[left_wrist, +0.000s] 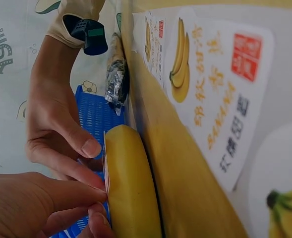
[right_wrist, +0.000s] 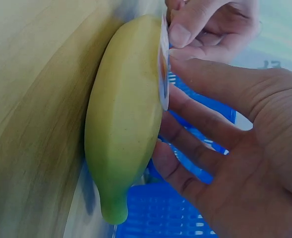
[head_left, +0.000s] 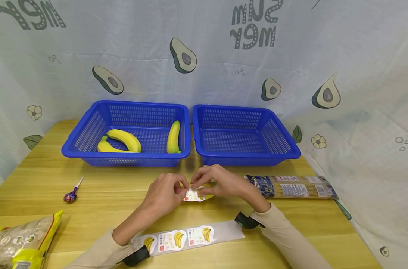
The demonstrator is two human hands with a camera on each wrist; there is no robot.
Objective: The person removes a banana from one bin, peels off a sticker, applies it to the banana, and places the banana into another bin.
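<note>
A yellow banana (right_wrist: pixel 123 109) with a greenish tip lies on the table in front of the baskets. A white sticker (head_left: pixel 193 195) printed with bananas lies against its upper side. At the sticker's left edge, my left hand (head_left: pixel 167 190) pinches with thumb and forefinger. My right hand (head_left: pixel 222 181) reaches over from the other side, its extended thumb (right_wrist: pixel 210 79) touching the sticker and its other fingers loosely spread beside the banana. Nearer me lies a backing strip (head_left: pixel 224 230) bearing several banana stickers (head_left: pixel 171 240), partly under my left forearm.
Two blue baskets stand behind: the left basket (head_left: pixel 130 158) holds three bananas (head_left: pixel 173 137), while the right basket (head_left: pixel 247 160) holds none. A noodle packet (head_left: pixel 292 186) lies at right. To the left are a lollipop (head_left: pixel 70 196) and a yellow-edged bag (head_left: pixel 22 239).
</note>
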